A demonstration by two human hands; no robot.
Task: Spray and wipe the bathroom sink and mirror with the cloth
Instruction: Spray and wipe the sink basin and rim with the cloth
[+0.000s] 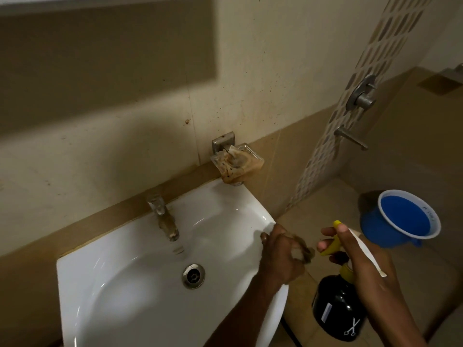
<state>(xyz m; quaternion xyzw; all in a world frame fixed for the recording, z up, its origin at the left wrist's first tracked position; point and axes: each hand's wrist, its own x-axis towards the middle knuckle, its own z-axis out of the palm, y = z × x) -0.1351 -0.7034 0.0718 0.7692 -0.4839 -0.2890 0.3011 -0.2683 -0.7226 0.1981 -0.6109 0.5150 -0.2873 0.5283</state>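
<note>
Beige wall tiles [105, 136] back the scene, stained and spotted, with a darker tile band running along the sink's rear edge. At left and centre hangs the white ceramic sink [120, 291], its basin bare, with a metal drain [193, 276] at the bottom and a tarnished tap [164, 219] mounted at the rear. Above the sink's right rear corner a clear soap dish [238, 163] is fixed to the wall on a metal bracket, heavily discoloured brown. The left hand [280, 256] rests on the sink's right rim, fingers clenched around a small brownish cloth [302, 249], which is blurred and bunched against the rim. Just beside it, off the sink, the right hand [360, 256] grasps a spray bottle [338, 311] with a black body, a white scissors mark and a yellow trigger [332, 242]; the fingers wrap the neck, the index finger lying over the trigger. Beyond that hand a blue plastic mug [398, 219] with a white rim sits at right; its support cannot be determined. On the patterned tile strip at upper right, a shower valve [363, 95] and a lever tap [350, 139] are mounted.
</note>
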